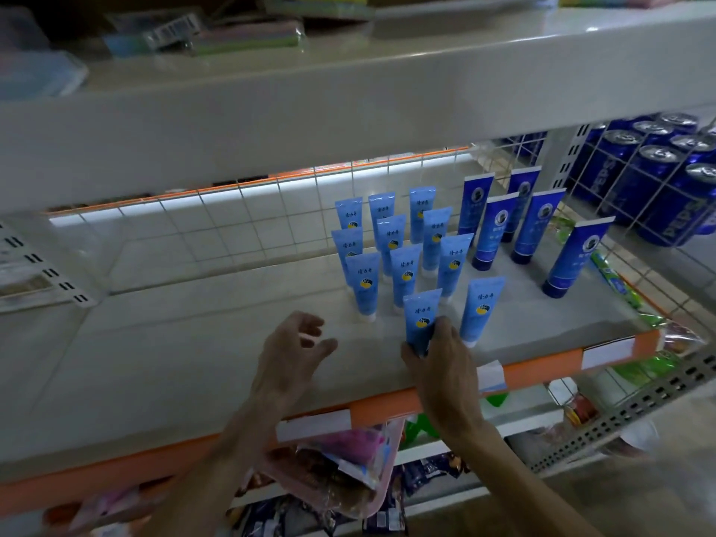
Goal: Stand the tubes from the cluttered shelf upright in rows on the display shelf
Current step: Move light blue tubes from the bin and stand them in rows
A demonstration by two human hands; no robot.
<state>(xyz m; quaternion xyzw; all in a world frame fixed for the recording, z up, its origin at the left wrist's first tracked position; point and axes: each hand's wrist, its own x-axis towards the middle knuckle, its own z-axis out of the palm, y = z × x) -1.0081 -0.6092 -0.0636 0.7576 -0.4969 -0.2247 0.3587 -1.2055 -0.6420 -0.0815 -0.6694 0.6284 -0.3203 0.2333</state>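
Shop shelving in dim light: on the pale display shelf point(193, 362), one more light-blue tube point(420, 315) goes in at the front of the rows.

The right hand point(441, 362) has its grip clamped low on this tube, thumb on one side and fingers on the other, probably to seat the cap flat. Its long axis is near vertical, with the crimped end up, the cap down and the label facing out, matching the standing tubes point(405, 273) behind. The hand hides whether the cap touches the shelf. The left hand point(290, 346) hovers just beside it, fingers apart and holding nothing, likely ready to steady it.
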